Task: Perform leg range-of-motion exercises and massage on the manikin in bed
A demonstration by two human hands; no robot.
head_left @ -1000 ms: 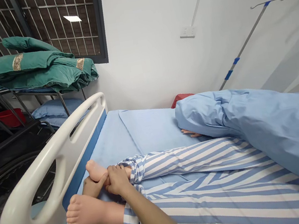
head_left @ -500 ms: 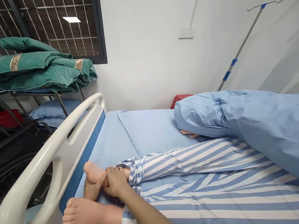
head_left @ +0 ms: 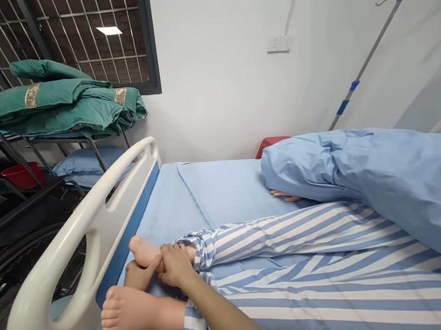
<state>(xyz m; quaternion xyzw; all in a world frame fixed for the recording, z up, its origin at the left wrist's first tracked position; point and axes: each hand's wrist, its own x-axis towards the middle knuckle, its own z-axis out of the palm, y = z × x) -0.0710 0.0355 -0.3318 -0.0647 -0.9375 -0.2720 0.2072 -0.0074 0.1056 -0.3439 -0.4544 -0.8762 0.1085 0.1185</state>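
Two bare, smooth, doll-like feet stick out of blue-and-white striped trousers (head_left: pixel 283 239) at the foot of the bed. My left hand (head_left: pixel 138 274) reaches past the near foot (head_left: pixel 133 313) and grips the far foot (head_left: pixel 145 251), its thumb over the instep and its other fingers hidden. On the same foot's ankle, just below the rolled trouser cuff, my right hand (head_left: pixel 177 263) is closed with its fingers over the top. The near foot rests against my left forearm, toes pointing up and left.
A white bed end board (head_left: pixel 63 233) stands left of the feet. A blue quilt (head_left: pixel 388 182) covers the upper body, with fingertips (head_left: pixel 285 195) showing below it. Behind are green folded bedding (head_left: pixel 66 103), a wheelchair (head_left: pixel 22 220) and a drip pole (head_left: pixel 372 58).
The whole view has shifted slightly, so the scene sits a little further right. Both hands keep their hold on the far foot and ankle.
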